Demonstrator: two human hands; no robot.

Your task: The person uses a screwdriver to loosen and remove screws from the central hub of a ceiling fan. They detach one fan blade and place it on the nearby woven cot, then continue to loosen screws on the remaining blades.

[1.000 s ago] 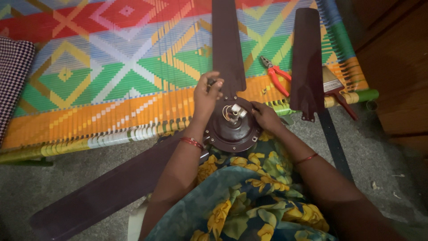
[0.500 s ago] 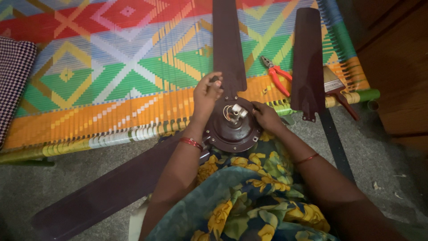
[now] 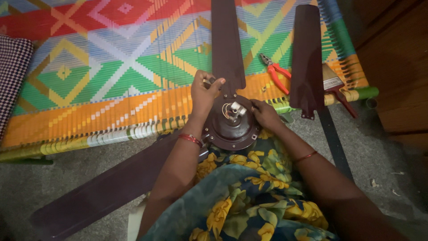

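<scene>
Maroon fan blades [image 3: 227,44]: three | left hand [image 3: 203,93] grip: small tool | right hand [image 3: 265,115] grip: fan motor [image 3: 232,129]

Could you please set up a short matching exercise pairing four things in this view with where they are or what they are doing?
Things:
1. left hand
2. right hand
3. pliers
4. loose fan blade

Places:
A. lying on the woven cot, red handles, between two blades
B. gripping a small tool at the root of the upright blade
C. lying detached on the cot, right of the pliers
D. resting on the right edge of the fan motor housing

Pairs: 1-B, 2-D, 3-A, 4-C
</scene>
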